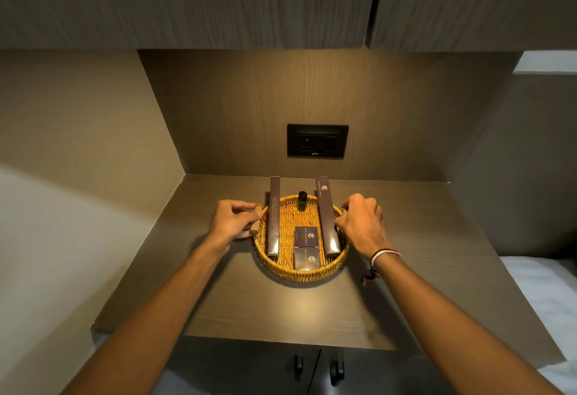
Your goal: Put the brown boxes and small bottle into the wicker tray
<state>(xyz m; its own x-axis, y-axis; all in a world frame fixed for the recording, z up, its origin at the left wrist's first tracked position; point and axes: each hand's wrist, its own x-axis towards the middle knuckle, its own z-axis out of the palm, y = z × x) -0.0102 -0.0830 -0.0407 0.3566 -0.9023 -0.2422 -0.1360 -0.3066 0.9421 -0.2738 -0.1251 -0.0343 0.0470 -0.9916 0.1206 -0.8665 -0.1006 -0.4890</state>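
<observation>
Wicker tray (312, 274), round and woven in golden-yellow cane, sits on the brown wood-grain shelf (281, 310) below a black wall socket plate (317, 141). Inside it, two long slim brown boxes lean with their far ends over the back rim: the left long box (273, 216) along the left side, the right long box (326, 216) along the right. Between them, near the front, lie two small square brown boxes, the rear square box (307, 236) just behind the front square box (307, 259), apparently touching. A small dark green bottle (302, 201) with a black cap stands upright at the back of the tray. The left hand (232, 223) is curled around the tray's left handle loop, and the right hand (363, 223) is clenched at the right rim, probably gripping the matching handle, which the knuckles hide. A cord bracelet (382, 255) circles the right wrist.
</observation>
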